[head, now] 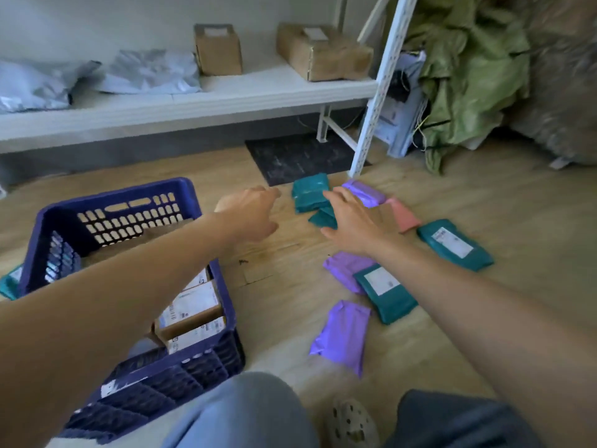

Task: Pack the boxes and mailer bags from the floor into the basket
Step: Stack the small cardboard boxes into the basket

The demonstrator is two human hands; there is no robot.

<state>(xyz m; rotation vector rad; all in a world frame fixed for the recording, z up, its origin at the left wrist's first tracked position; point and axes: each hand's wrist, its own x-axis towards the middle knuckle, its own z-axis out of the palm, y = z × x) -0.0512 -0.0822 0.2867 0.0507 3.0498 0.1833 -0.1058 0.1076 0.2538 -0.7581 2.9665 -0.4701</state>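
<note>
A blue plastic basket (193, 202) stands on the wood floor at the left, with cardboard boxes (190, 305) inside. Mailer bags lie scattered to its right: teal bags (310, 192) far off, a purple bag (365, 192), a pink bag (403, 215), a teal labelled bag (455, 244), a purple bag (342, 270) under another teal bag (384, 292), and a nearer purple bag (342, 337). My left hand (252, 215) reaches forward over the floor, fingers loosely extended, holding nothing. My right hand (352, 221) hovers spread just over the far teal and purple bags.
A low white shelf (193, 101) at the back holds grey mailer bags (148, 72) and two cardboard boxes (219, 50). Its white upright post (371, 114) stands behind the bags. A dark mat (297, 156) lies under it; green sacks (468, 66) pile at right.
</note>
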